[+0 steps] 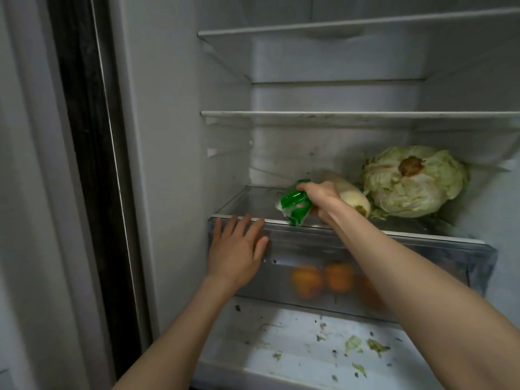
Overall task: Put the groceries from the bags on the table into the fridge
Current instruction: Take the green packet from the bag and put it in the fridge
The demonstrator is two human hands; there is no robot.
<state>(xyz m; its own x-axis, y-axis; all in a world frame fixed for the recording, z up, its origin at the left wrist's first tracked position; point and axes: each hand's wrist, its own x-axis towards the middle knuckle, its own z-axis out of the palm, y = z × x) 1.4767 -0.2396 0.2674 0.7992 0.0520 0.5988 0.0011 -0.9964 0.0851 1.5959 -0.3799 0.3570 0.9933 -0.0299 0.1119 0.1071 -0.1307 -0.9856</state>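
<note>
The fridge stands open in front of me. My right hand (320, 199) grips a green and clear plastic packet (295, 204) at the front edge of the lowest glass shelf (247, 201). Behind that hand lies a white radish (356, 199), and a pale green cabbage (413, 181) sits to its right on the same shelf. My left hand (237, 249) rests flat, fingers straight, on the front of the clear drawer (436, 257) under the shelf. Oranges (323, 280) show blurred through the drawer's front.
Two upper shelves (337, 116) hold nothing that I can see. The fridge floor (295, 347) below the drawer is scattered with bits of green leaf. A dark door seal (92, 164) and the fridge's side wall run down the left.
</note>
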